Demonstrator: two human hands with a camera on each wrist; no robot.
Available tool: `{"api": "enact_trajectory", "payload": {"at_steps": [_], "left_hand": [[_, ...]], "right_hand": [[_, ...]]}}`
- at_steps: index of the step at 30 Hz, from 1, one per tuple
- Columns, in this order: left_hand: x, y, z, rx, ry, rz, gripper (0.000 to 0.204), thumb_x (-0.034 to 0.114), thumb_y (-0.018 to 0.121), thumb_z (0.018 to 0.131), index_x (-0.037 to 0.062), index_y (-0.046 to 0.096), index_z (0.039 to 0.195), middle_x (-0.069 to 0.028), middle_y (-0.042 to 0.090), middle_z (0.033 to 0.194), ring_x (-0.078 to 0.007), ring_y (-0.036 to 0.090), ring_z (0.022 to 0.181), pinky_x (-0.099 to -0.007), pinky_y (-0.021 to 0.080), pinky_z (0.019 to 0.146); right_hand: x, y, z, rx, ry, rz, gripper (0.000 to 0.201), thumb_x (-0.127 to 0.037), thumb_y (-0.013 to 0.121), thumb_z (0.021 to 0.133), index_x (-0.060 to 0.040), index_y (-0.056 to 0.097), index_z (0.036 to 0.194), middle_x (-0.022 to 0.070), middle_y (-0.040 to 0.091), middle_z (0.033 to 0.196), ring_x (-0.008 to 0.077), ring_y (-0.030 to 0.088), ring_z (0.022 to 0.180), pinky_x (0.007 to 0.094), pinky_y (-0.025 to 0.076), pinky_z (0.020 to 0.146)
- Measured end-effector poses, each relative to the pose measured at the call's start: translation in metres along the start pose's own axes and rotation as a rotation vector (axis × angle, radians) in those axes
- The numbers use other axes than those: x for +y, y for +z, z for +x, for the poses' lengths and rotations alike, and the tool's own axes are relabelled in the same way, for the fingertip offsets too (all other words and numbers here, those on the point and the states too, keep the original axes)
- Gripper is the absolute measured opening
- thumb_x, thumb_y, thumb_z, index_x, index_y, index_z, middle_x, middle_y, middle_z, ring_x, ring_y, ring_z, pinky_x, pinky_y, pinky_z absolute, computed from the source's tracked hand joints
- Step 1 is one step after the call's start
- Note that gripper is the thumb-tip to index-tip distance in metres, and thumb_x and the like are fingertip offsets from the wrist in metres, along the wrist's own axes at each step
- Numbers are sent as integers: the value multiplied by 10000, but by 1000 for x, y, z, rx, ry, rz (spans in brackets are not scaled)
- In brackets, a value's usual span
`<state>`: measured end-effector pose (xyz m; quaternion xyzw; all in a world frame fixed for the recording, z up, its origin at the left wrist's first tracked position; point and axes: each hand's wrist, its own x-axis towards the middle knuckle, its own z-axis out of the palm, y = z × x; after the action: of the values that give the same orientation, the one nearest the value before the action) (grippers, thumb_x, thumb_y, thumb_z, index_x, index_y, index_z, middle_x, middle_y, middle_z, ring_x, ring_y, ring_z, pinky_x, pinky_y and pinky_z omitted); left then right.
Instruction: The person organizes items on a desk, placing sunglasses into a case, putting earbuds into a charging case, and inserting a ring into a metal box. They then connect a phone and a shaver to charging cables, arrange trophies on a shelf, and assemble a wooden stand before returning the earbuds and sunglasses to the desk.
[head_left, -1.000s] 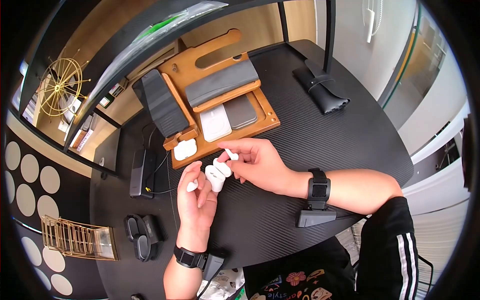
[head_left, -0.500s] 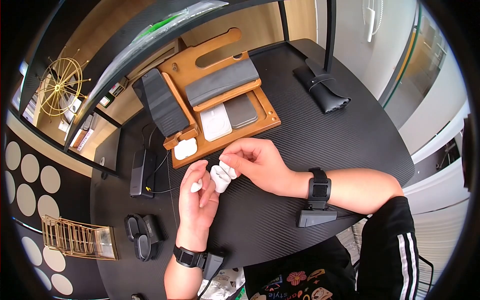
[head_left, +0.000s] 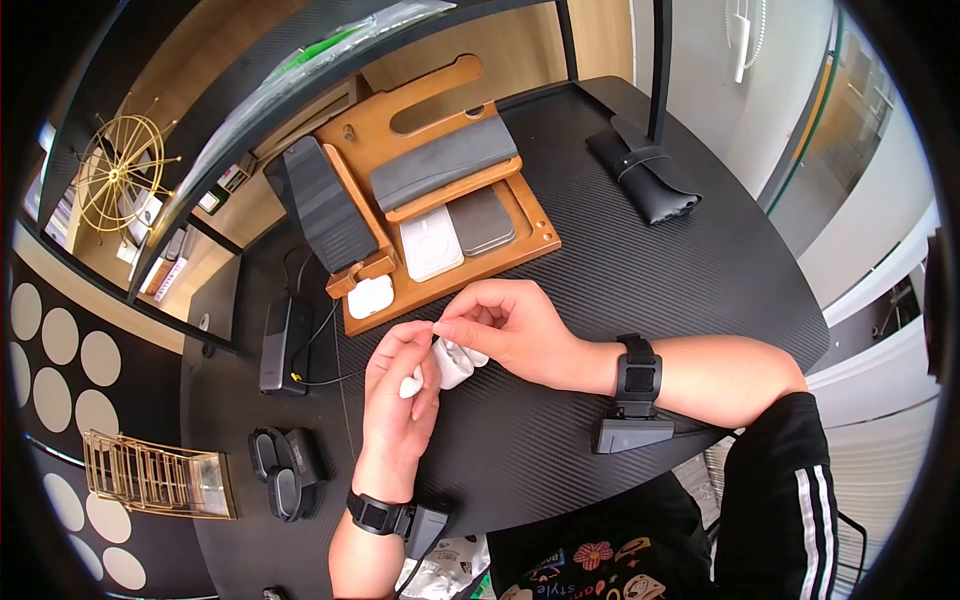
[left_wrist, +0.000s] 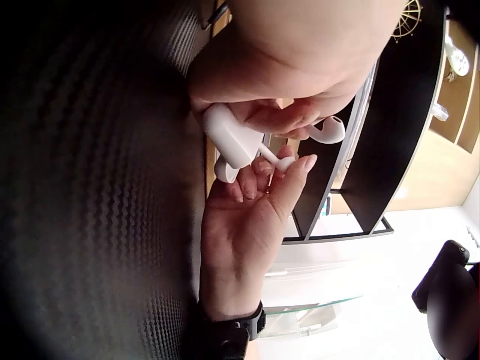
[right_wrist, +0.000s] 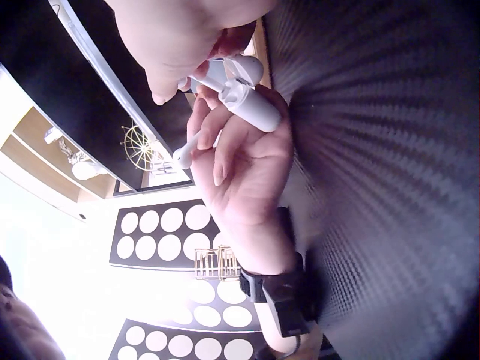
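Observation:
A white earbud case (head_left: 456, 366), its lid (right_wrist: 249, 69) flipped up, sits in my left hand (head_left: 395, 410). The same hand's fingers also hold a white earbud (head_left: 411, 384), whose head sticks out between them. My right hand (head_left: 520, 330) pinches a second earbud (left_wrist: 283, 163) between thumb and forefinger. In the left wrist view that earbud's stem points at the case's open mouth. The hands are close together over the near side of the black desk, and the right fingers hide part of the case in the head view.
Just beyond the hands stands a wooden organizer (head_left: 440, 290) bearing a white square case (head_left: 371, 297), a white pad (head_left: 432, 243) and a grey glasses case (head_left: 443, 165). A power bank (head_left: 285, 345) with cables lies left. A black pouch (head_left: 645, 175) lies back right.
My right hand has lowered the pinched earbud toward the case's mouth. The left hand has shifted slightly right with the case and its earbud, bringing both hands' fingertips together.

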<state>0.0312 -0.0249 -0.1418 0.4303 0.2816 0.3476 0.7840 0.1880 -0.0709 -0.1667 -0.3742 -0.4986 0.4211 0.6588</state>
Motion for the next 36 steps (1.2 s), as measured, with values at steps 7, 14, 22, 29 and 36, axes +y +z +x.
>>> {"api": "enact_trajectory", "payload": {"at_steps": [7, 14, 22, 29, 36], "left_hand": [[0, 0, 0, -18, -7, 21, 113, 118, 544, 898, 45, 591, 969, 14, 473, 542, -41, 314, 364, -173, 227, 363], [0, 0, -1, -35, -15, -1, 108, 110, 548, 893, 46, 591, 968, -1, 495, 552, -43, 328, 366, -166, 233, 358], [-1, 0, -1, -27, -18, -9, 110, 117, 554, 890, 49, 590, 968, 2, 497, 554, -47, 335, 369, -168, 248, 369], [0, -1, -1, -5, -7, -19, 118, 136, 559, 889, 60, 588, 975, 17, 482, 549, -43, 323, 362, -176, 227, 373], [0, 0, -1, 8, -12, -70, 114, 120, 544, 893, 51, 584, 976, 12, 481, 556, -50, 311, 355, -178, 227, 376]], "right_hand": [[-5, -3, -1, -91, 44, -48, 107, -116, 644, 862, -14, 643, 890, -18, 619, 724, 3, 527, 634, 160, 411, 538], [-2, -1, 0, -23, 25, -9, 131, -141, 653, 850, -10, 655, 848, -22, 602, 671, 2, 488, 586, 168, 389, 504], [6, -2, 2, 6, 23, 17, 138, -122, 650, 841, -3, 655, 911, -39, 580, 662, -3, 473, 573, 165, 386, 502], [4, -4, 1, -39, 45, 74, 152, -95, 631, 846, 12, 657, 951, -24, 597, 699, 0, 494, 600, 159, 396, 524], [7, -2, 3, -8, 56, 88, 152, -98, 629, 851, 17, 654, 948, -38, 577, 673, -10, 474, 593, 153, 381, 512]]}}
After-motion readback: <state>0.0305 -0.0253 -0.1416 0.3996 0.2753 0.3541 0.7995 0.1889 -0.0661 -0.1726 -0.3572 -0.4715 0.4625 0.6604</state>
